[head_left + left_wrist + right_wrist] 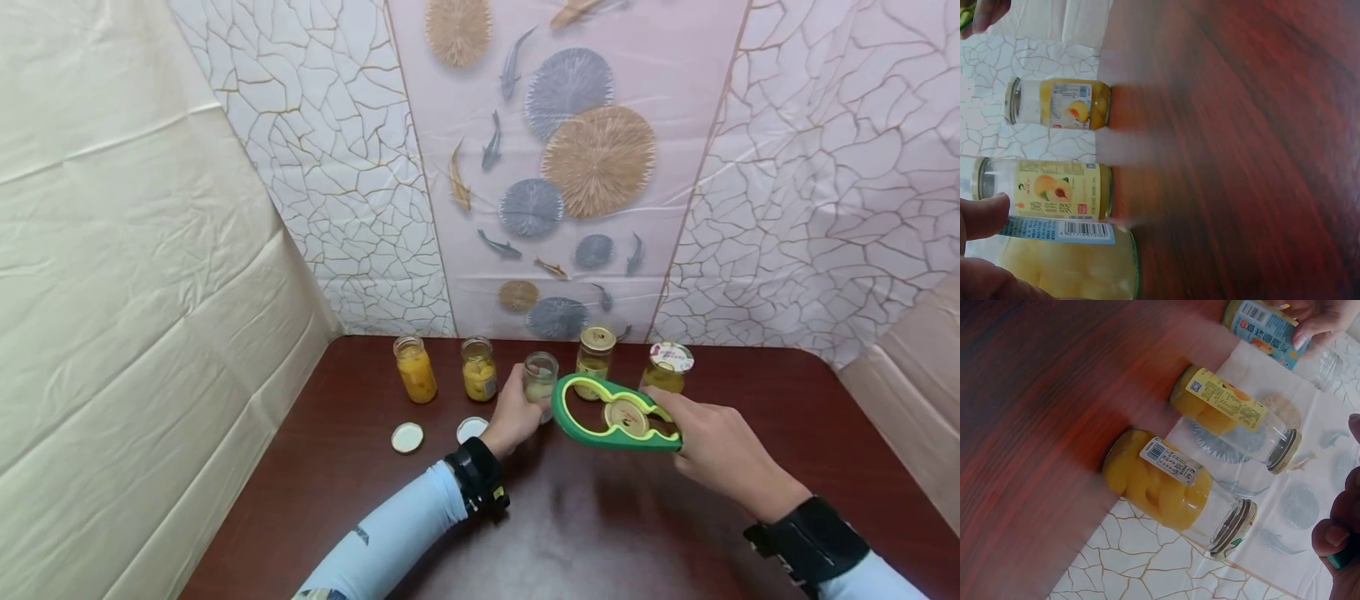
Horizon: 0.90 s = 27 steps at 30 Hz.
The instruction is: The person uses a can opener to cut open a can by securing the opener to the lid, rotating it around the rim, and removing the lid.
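Note:
My left hand (516, 414) grips an uncapped glass jar (540, 367) of pale fruit. Its blue label (1264, 334) shows in the right wrist view. To the right of it, my right hand (723, 447) holds a green jar opener (600, 442) by its handle end, raised above the table. Within the opener's scalloped inner edge sits a gold lid (626, 417). Just behind the opener stands a capped jar with a yellow label (1060, 190). Beside it, partly hidden by my right hand, is a capped jar of yellow fruit (1157, 481) with a patterned lid (671, 357).
Two uncapped jars stand at the left: an orange-filled jar (417, 375) and a jar of yellow pieces (478, 375). Before them lie a white lid (407, 437) and another white lid (471, 428). A patterned cloth (570, 250) hangs behind the dark red table (570, 533).

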Each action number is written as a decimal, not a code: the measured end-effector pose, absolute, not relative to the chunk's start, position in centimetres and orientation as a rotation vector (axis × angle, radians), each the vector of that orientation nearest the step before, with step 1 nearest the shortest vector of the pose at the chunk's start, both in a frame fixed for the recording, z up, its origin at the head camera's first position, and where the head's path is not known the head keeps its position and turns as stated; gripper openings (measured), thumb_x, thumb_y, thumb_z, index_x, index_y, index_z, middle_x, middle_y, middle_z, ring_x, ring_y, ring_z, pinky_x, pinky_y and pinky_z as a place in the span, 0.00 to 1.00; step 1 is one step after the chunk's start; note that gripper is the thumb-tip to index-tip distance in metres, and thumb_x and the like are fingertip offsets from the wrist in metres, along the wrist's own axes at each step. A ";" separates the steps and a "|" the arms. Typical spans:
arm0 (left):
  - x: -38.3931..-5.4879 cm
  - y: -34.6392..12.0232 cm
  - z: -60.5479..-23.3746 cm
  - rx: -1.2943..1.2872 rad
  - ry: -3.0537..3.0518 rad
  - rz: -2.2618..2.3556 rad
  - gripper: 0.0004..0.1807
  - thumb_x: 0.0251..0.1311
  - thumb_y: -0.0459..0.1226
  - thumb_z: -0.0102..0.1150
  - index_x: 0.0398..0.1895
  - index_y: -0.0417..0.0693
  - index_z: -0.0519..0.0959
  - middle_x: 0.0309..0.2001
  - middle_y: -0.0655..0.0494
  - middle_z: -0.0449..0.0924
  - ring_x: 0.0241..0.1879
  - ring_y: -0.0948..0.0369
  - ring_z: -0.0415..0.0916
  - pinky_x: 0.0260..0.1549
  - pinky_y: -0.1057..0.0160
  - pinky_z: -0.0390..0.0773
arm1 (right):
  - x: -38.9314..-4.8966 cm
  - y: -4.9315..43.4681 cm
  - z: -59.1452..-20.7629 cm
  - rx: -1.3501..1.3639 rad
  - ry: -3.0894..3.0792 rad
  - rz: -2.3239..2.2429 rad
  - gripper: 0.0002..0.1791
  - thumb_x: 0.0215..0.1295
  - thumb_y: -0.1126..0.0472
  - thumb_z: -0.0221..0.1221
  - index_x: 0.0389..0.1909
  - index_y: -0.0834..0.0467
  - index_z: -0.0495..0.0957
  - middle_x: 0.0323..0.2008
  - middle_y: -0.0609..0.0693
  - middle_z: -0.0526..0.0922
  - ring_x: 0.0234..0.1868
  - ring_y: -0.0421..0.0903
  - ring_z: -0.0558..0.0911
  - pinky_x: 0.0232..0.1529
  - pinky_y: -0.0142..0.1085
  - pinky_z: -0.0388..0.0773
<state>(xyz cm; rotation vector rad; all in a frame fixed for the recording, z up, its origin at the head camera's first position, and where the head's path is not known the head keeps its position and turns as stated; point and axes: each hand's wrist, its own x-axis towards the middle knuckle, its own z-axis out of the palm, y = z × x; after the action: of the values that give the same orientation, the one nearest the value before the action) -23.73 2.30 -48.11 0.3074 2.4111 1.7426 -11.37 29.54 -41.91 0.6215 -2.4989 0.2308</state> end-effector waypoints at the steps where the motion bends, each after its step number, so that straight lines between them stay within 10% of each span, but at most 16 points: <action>1: -23.9 2.3 -48.2 0.308 2.412 1.749 0.24 0.70 0.35 0.70 0.64 0.54 0.71 0.64 0.50 0.79 0.61 0.54 0.78 0.56 0.54 0.81 | -11.4 29.5 -41.9 0.626 -2.496 0.229 0.46 0.33 0.70 0.76 0.64 0.58 0.79 0.42 0.53 0.91 0.26 0.40 0.81 0.24 0.39 0.75; 27: -28.0 3.8 -47.9 0.157 2.307 1.778 0.31 0.69 0.39 0.72 0.71 0.55 0.69 0.64 0.48 0.79 0.60 0.52 0.80 0.46 0.59 0.83 | -10.8 28.8 -42.7 0.632 -2.536 0.236 0.44 0.34 0.70 0.78 0.62 0.55 0.80 0.38 0.47 0.90 0.24 0.32 0.74 0.24 0.33 0.73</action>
<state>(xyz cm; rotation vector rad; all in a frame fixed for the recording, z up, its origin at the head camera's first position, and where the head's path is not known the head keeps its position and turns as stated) -28.02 3.78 -47.91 0.1572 2.3066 1.7778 -10.80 28.85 -42.71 0.6319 -2.5356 0.2359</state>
